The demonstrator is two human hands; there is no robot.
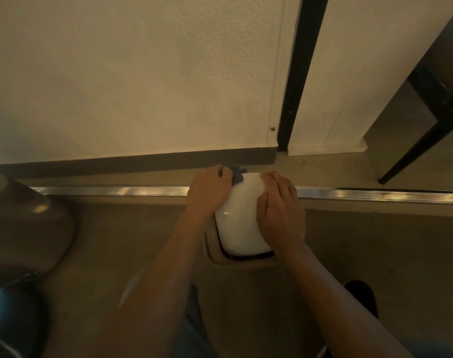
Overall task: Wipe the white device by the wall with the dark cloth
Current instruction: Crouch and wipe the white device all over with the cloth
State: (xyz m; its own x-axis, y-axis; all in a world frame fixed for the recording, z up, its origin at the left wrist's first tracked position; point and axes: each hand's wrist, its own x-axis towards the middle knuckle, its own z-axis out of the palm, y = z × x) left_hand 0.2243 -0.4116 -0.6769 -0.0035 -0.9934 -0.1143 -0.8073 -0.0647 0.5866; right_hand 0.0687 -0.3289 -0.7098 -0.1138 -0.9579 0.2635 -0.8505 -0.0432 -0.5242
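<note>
A smooth, rounded white device [239, 223] stands on the floor close to the wall, seated in a beige base [235, 264]. My left hand [211, 188] grips a dark blue-grey cloth [237, 174] against the device's upper left edge; only a small bunch of cloth shows past the fingers. My right hand [281, 211] lies on the device's right side with its fingers spread over the top, touching it. Both forearms reach in from the bottom of the view.
A metal floor strip [111, 191] runs across behind the device, with a dark skirting board [142, 161] and pale wall beyond. A black vertical post [301, 73] splits the wall. A dark table leg [411, 153] stands at right; a rounded grey object [26, 223] at left.
</note>
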